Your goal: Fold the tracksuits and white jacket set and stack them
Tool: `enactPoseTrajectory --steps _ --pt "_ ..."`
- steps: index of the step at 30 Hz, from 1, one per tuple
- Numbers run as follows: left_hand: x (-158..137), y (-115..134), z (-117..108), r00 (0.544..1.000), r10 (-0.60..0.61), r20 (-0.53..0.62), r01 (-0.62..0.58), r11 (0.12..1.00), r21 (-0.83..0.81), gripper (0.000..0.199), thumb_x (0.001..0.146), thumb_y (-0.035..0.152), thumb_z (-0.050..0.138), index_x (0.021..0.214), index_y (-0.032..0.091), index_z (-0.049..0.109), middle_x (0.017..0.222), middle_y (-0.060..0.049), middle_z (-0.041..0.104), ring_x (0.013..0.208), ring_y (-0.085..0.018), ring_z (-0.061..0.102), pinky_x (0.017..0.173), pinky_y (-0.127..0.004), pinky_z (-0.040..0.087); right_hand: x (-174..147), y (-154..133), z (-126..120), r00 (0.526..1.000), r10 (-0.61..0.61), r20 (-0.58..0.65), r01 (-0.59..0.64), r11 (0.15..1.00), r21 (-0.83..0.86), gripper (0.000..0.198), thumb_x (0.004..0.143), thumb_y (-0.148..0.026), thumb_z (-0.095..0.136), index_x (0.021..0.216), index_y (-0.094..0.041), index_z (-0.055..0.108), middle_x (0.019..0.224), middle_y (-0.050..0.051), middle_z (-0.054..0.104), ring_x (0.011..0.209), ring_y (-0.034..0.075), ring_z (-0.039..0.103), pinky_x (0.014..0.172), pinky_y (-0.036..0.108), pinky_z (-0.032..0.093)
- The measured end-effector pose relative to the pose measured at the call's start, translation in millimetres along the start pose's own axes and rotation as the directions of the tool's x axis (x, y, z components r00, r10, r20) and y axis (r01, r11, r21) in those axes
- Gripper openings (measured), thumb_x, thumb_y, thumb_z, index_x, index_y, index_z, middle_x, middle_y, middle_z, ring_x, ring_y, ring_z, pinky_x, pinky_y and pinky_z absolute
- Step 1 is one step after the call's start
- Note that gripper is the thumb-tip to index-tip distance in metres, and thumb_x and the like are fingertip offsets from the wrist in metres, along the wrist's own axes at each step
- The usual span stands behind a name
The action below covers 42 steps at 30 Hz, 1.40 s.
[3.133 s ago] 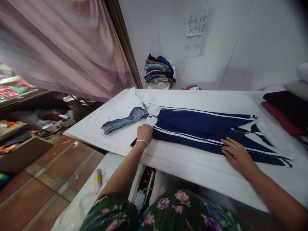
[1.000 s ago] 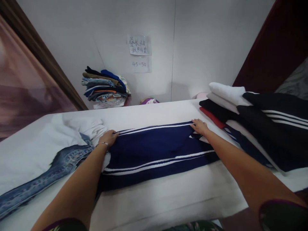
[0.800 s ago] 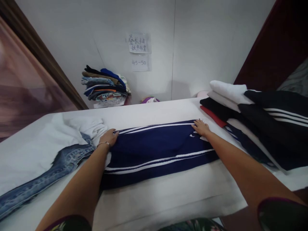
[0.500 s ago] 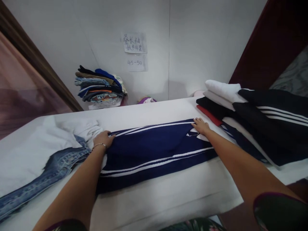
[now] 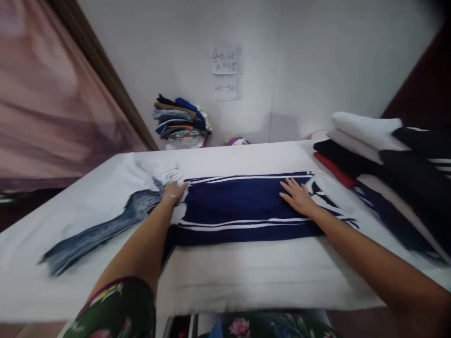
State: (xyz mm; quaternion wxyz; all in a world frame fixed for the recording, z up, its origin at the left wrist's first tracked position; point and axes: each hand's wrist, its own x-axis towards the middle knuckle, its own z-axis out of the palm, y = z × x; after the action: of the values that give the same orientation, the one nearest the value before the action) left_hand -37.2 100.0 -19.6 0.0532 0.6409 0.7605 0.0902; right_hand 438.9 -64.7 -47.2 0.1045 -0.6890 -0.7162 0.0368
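Note:
A navy garment (image 5: 232,199) with white stripes lies folded into a long flat shape on the white-covered table. At its far left corner, my left hand (image 5: 175,190) has its fingers closed on the cloth's edge; the fingertips are only partly visible. My right hand (image 5: 297,196) lies flat near the garment's right end, fingers spread. Beyond that hand, a white and navy part of the cloth spreads out to the right. To the left of my left hand are blue jeans (image 5: 116,225) and a crumpled white cloth (image 5: 155,168).
A stack of folded clothes (image 5: 366,141) stands on the table's right side, with black striped clothing on it. Another clothes pile (image 5: 181,122) is behind the table by the wall. Paper signs (image 5: 227,58) hang above, and a pink curtain (image 5: 52,103) is at left.
My right hand has gone from the garment's far right corner to lying flat on its surface. White and navy cloth now shows beyond the right end. The view has swung left.

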Motion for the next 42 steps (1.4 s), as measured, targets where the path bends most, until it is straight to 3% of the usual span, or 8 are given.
enactPoseTrajectory --steps 3,10,16,23,34,38,42 --pt "-26 -1 -11 1.0 0.023 0.019 -0.022 0.999 -0.044 0.059 0.083 0.046 0.049 0.128 0.008 0.052 0.134 -0.019 0.052 0.125 -0.03 0.046 0.101 -0.036 0.037 -20 -19 18 0.987 -0.161 0.025 0.161 0.986 -0.034 0.055 0.095 -0.052 0.026 0.142 -0.027 0.038 0.151 0.007 0.029 0.141 0.026 0.02 0.109 0.056 0.021" --pt "-75 -14 -28 0.998 -0.022 0.064 0.028 0.996 -0.086 0.053 0.083 0.047 0.052 0.127 0.017 0.055 0.127 -0.009 0.06 0.113 -0.021 0.057 0.091 -0.025 0.041 -35 -15 29 0.972 -0.225 -0.064 0.217 0.97 -0.107 0.054 0.093 -0.052 0.026 0.135 -0.026 0.048 0.146 0.009 0.04 0.137 0.029 0.029 0.107 0.058 0.025" --pt "-109 -36 -25 0.986 -0.13 0.102 0.138 0.987 -0.076 0.045 0.084 0.054 0.046 0.098 0.017 0.068 0.105 -0.011 0.069 0.097 -0.024 0.063 0.081 -0.029 0.045 -68 -21 38 0.943 -0.321 -0.088 0.319 0.947 -0.036 0.059 0.092 -0.053 0.023 0.137 -0.022 0.046 0.147 0.009 0.038 0.138 0.027 0.029 0.109 0.05 0.028" --pt "-111 -41 -19 0.974 -0.195 0.114 0.205 0.975 -0.083 0.046 0.082 0.053 0.049 0.103 0.015 0.066 0.113 -0.014 0.066 0.1 -0.025 0.063 0.08 -0.029 0.046 -67 -18 43 0.94 -0.323 -0.108 0.323 0.946 -0.016 0.061 0.091 -0.055 0.024 0.136 -0.021 0.048 0.146 0.009 0.039 0.137 0.027 0.03 0.108 0.05 0.029" --pt "-108 -39 -21 0.963 -0.254 0.093 0.259 0.965 -0.039 0.031 0.081 0.033 0.056 0.106 0.017 0.065 0.114 -0.013 0.066 0.103 -0.024 0.061 0.083 -0.029 0.045 -69 -17 45 0.926 -0.339 -0.166 0.338 0.941 -0.035 0.062 0.092 -0.058 0.022 0.134 -0.022 0.05 0.144 0.009 0.042 0.135 0.028 0.034 0.105 0.051 0.033" --pt "-118 -35 -31 0.97 -0.241 0.024 0.242 0.97 -0.02 0.038 0.09 0.043 0.04 0.102 0.019 0.067 0.109 -0.012 0.068 0.101 -0.023 0.062 0.081 -0.03 0.045 -68 -15 47 0.922 -0.345 -0.174 0.348 0.937 -0.016 0.06 0.092 -0.057 0.025 0.134 -0.022 0.05 0.144 0.009 0.042 0.135 0.029 0.034 0.104 0.052 0.033" --pt "-126 -26 -35 0.981 -0.188 0.045 0.188 0.982 0.002 0.057 0.089 0.059 0.03 0.092 0.02 0.07 0.098 -0.01 0.071 0.094 -0.023 0.064 0.078 -0.03 0.046 -68 -16 44 0.902 -0.362 -0.236 0.376 0.926 0.019 0.057 0.092 -0.055 0.028 0.131 -0.021 0.053 0.142 0.009 0.045 0.134 0.03 0.036 0.105 0.053 0.033"
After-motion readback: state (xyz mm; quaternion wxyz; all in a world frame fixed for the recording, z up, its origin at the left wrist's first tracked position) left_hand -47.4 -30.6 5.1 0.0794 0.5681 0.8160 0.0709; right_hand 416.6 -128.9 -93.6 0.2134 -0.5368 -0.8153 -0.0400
